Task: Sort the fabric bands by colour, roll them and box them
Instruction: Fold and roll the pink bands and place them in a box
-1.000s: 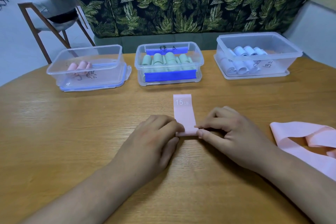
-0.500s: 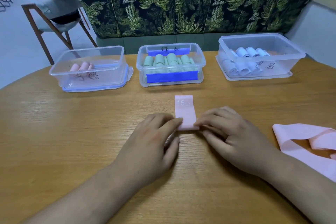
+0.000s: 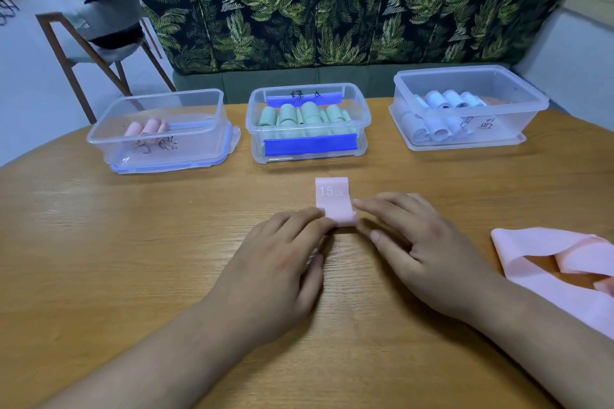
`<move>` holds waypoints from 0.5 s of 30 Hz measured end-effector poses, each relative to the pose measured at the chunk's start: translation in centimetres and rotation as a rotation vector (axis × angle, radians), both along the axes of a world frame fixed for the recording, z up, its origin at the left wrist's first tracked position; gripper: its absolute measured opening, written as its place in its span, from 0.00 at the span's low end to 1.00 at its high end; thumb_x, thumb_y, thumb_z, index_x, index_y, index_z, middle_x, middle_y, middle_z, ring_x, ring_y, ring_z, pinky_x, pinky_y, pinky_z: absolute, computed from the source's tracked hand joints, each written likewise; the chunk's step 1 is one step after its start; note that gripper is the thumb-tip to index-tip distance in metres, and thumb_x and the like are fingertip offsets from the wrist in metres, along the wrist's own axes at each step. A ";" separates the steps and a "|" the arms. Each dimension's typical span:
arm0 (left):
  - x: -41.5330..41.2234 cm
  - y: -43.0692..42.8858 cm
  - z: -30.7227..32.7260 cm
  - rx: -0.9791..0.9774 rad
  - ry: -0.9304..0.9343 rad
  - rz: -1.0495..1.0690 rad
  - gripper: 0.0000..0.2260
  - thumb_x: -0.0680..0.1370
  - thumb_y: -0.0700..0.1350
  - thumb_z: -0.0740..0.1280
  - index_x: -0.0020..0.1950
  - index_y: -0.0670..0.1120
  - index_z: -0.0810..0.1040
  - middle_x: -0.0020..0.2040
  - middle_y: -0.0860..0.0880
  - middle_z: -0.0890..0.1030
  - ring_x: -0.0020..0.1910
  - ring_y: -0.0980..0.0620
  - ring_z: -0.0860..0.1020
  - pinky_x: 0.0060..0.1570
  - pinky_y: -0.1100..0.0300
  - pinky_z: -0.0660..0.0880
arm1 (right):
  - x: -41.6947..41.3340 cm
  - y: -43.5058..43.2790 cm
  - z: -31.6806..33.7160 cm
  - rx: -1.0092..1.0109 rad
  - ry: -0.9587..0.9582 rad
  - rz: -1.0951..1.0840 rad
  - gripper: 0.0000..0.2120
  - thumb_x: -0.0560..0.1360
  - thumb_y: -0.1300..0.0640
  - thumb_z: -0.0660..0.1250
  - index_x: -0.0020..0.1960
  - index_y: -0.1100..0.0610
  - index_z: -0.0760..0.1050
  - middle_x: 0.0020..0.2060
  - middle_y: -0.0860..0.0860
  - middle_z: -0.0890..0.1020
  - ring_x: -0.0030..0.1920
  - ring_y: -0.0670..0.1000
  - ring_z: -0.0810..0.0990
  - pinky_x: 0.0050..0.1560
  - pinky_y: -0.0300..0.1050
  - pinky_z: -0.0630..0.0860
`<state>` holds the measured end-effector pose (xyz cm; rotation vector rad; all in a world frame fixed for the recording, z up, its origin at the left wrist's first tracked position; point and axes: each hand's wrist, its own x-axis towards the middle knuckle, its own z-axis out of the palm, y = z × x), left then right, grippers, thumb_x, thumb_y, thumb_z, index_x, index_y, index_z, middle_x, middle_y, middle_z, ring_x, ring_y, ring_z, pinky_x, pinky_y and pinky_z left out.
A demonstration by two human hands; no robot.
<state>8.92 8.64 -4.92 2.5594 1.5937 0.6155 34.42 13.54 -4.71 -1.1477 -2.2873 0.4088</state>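
Your left grip [image 3: 275,269] and right grip [image 3: 422,252] each pinch one end of the rolled part of the pink band [image 3: 334,201]. The roll sits on the desk [image 3: 133,259] between your fingertips. Its flat tail, marked 15 LB, points toward the middle box [image 3: 365,123]. Your fingers hide both roll ends. A loose pink band [image 3: 545,262] on your right is cut off at the frame edge.

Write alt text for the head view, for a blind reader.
A left hand and right hand pinch the rolled end of a pink band marked 15 LB on a table. Behind: left box holds pink rolls, middle box green rolls, right box white rolls.
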 end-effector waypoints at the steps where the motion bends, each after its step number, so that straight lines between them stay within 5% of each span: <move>1: 0.0 0.0 0.1 -0.003 0.020 0.003 0.20 0.83 0.50 0.61 0.76 0.53 0.72 0.75 0.55 0.73 0.71 0.51 0.72 0.71 0.52 0.70 | 0.0 -0.1 0.2 0.004 0.027 -0.004 0.18 0.84 0.55 0.67 0.72 0.43 0.76 0.65 0.35 0.75 0.68 0.44 0.72 0.70 0.38 0.67; 9: -0.1 1.9 1.1 0.056 0.149 0.012 0.20 0.82 0.53 0.61 0.73 0.50 0.75 0.71 0.53 0.76 0.73 0.48 0.72 0.69 0.50 0.72 | -0.9 0.7 0.6 0.077 -0.099 0.048 0.15 0.82 0.55 0.64 0.66 0.44 0.79 0.62 0.36 0.78 0.65 0.46 0.74 0.64 0.54 0.75; 15: -0.7 4.9 0.6 -0.019 0.028 0.029 0.21 0.82 0.51 0.62 0.74 0.49 0.75 0.60 0.51 0.76 0.59 0.48 0.74 0.61 0.50 0.74 | -1.8 2.9 0.8 0.097 -0.188 0.006 0.15 0.80 0.54 0.63 0.65 0.45 0.79 0.61 0.37 0.80 0.61 0.48 0.75 0.62 0.55 0.76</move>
